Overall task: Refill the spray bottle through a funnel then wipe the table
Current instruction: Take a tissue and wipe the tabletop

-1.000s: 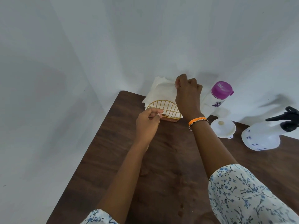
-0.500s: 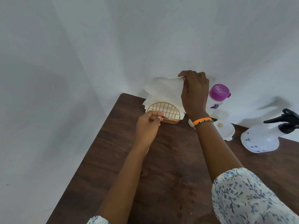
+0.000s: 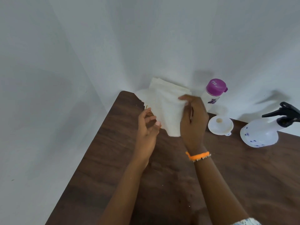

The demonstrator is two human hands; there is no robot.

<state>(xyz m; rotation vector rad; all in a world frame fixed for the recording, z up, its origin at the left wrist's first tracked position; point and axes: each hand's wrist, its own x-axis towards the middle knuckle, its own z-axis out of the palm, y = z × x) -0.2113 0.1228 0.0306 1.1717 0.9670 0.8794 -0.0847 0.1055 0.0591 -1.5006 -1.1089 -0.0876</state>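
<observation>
My right hand (image 3: 193,120) pinches a white paper napkin (image 3: 168,114) and holds it above the dark wooden table (image 3: 113,159), in front of the napkin stack (image 3: 162,86) at the far corner. My left hand (image 3: 146,127) is just left of the napkin with its fingers apart, touching its lower edge. The holder is almost fully hidden behind the napkin. A white funnel (image 3: 220,125) sits on the table right of my right hand. The white spray bottle (image 3: 261,133) with a black trigger head stands at the far right.
A white bottle with a purple cap (image 3: 214,93) stands against the wall behind the funnel. White walls meet at the table's far left corner. The table's left edge runs diagonally toward me.
My right hand has pulled a napkin out of the holder and brought it toward me. My left hand has let go of the holder and opened beside the napkin.
</observation>
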